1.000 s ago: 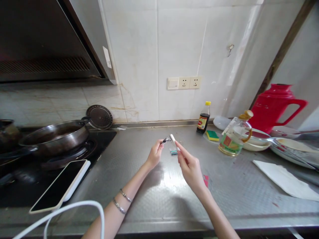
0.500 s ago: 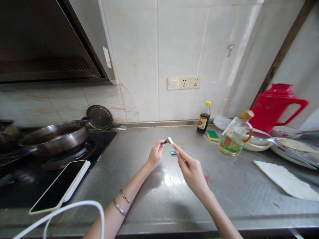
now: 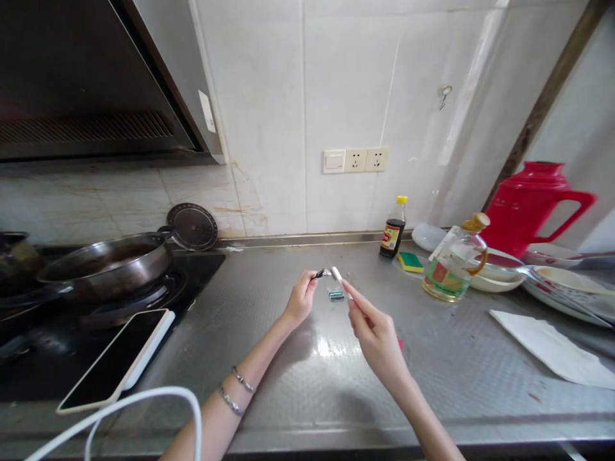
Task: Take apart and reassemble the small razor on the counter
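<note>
Reaching forward over the counter [image 3: 259, 288], the left hand [image 3: 300, 299] pinches a small dark tool [image 3: 321, 274] between thumb and bent fingers, its forearm slanting in from the lower left. The right hand [image 3: 375, 326], knuckles upward, grips a slim white stick [image 3: 337, 275], index finger stretched along it. Both held things meet, or nearly so, above the counter, near a small teal packet [image 3: 336, 296].
</note>
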The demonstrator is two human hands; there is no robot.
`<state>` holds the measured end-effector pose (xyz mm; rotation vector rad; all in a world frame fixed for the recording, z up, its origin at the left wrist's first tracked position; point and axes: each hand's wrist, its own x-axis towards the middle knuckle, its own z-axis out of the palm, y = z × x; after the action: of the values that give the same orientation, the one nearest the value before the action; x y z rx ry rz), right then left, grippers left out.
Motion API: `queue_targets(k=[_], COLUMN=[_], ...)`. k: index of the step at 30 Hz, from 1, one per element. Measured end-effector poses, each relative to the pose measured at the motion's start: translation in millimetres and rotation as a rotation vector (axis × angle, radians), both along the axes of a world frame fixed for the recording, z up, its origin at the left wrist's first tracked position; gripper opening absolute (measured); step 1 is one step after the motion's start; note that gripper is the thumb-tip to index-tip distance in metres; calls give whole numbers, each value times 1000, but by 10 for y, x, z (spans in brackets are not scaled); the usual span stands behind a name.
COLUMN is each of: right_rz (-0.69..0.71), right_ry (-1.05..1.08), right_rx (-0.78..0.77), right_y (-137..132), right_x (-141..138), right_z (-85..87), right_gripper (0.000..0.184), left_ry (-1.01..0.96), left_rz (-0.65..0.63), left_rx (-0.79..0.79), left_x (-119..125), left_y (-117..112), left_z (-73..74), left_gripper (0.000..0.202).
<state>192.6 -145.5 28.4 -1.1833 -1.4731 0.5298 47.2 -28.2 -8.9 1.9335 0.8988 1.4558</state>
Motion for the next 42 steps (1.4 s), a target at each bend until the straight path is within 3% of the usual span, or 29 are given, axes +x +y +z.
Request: queue_targets(k=[5,10,15,20,26,29,33,38,42], right_rz=[58,-32,47,-18,160,138,78,8,15], right_ry=[-65,-33,-101,-63,-127,-112,-157,-384,-564], right_rx=[32,33,42,18,-29,-13,51,89,135], right_y=[-20,25,19,35,-15,54,312,739,1043], right_x=[-36,-15,-12,11,-24,39,230,441,474], right_z=[-8,-44,-28,-4,1,30,53,-11,-100], right_gripper=[43,45,44,45,44,45,46,37,29], left_ry=[41,64,62,56,-12,-76,-245,-478,-566], left_rz=[-10,11,2,15,5,15,-82,-201,-210], left_rx=[59,50,52,28,-6,-97,-334,-603,-701], left_x=[8,-1,-8,-1,-11,-2,62,142,160], left_y=[-1,6,20,8,-3,13,10,-85,-145], left_z=[-2,-9,-25,-15,-23,-30,-1,121,203], left_gripper=[21,21,21,19,18,21,26,26,24])
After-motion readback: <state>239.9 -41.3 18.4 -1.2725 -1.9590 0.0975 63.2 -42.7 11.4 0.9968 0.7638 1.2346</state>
